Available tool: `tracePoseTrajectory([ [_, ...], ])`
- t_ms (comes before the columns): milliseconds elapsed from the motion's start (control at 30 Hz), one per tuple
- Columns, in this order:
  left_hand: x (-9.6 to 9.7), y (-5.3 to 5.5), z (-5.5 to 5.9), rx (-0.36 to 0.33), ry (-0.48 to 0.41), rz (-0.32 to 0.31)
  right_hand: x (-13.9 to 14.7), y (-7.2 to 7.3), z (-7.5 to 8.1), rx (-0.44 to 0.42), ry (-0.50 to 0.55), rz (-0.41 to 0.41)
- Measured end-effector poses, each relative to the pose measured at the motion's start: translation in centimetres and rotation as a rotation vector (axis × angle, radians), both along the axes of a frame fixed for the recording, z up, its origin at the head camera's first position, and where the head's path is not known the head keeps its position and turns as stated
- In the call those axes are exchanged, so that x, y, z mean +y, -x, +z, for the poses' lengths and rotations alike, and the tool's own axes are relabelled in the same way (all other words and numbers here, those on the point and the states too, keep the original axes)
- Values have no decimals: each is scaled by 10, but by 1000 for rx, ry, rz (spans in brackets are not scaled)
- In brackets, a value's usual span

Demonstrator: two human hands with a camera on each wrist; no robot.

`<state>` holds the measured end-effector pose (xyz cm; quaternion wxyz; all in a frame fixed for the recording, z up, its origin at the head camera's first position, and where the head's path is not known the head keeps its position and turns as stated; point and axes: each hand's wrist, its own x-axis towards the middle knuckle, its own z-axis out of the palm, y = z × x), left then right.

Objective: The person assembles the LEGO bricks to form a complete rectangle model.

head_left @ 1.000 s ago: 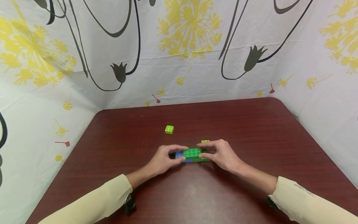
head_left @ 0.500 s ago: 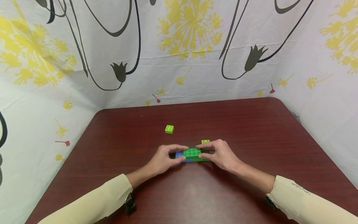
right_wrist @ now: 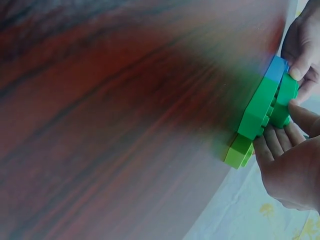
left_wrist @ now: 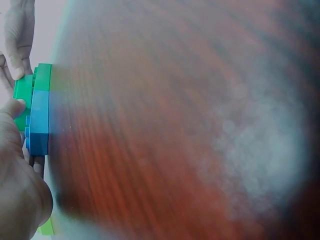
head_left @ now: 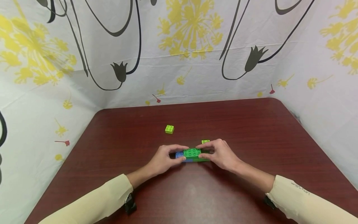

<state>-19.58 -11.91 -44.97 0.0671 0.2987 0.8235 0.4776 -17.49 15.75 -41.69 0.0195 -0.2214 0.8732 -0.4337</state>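
A green toy building brick [head_left: 192, 152] with studs on top sits across two lower bricks laid end to end. The lower blue brick [left_wrist: 40, 122] lies to the left, the lower green brick [right_wrist: 257, 110] to the right. My left hand [head_left: 163, 160] pinches the upper brick's left end, thumb on the near side and index finger on the far side. At its right end my right hand [head_left: 223, 156] does likewise. In the right wrist view, the upper brick stands on the lower bricks' studs. The right hand partly covers the lower green brick in the head view.
A lime brick [head_left: 205, 141] lies just behind my right hand's fingers. Farther back and left is another lime brick [head_left: 169, 129]. Both are on the dark red-brown table [head_left: 134, 130], with a patterned white cloth [head_left: 179, 65] around its back and sides.
The right hand and sleeve have shifted very slightly left. The left hand and the bricks stay where they were.
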Motion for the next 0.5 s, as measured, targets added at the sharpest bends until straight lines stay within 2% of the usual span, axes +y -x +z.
tracePoseTrajectory([
  [133, 0, 0, 0, 19, 0, -3, 0, 1, 1, -5, -4, 1],
  [367, 0, 1, -1, 4, -1, -6, 0, 3, 3, -28, -11, 5],
  [500, 1, 2, -1, 18, 3, -3, 0, 3, 4, -45, -20, 5],
])
